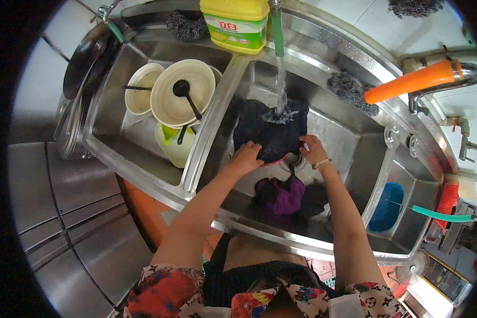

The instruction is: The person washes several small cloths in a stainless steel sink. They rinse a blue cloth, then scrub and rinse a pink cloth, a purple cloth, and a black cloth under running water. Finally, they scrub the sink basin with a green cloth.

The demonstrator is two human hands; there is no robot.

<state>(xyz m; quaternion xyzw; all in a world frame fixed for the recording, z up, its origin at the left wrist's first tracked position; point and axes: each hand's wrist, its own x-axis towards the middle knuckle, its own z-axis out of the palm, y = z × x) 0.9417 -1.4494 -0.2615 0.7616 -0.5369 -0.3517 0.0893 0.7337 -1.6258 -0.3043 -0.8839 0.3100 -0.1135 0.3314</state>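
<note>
A wet black cloth (272, 135) is spread flat in the middle basin of a stainless steel sink. Water from a green hose (277, 33) pours onto its upper part. On the cloth's lower left corner lies my left hand (247, 159), fingers bent over the edge. My right hand (313, 151), with a bracelet at the wrist, pinches the right edge between thumb and fingers. A strip of pink trim shows along the lower edge. Nearer to me, a bunched purple and black cloth (284, 196) rests on the basin floor, with more dark fabric beside it.
The left basin (135, 167) holds stacked bowls (183, 103) and black spoons (181, 88). A yellow detergent jug (236, 24) stands behind the divider. Scouring pads (351, 91) lie on the back ledge beside an orange tap sleeve (413, 82). The right basin holds a blue container (386, 206).
</note>
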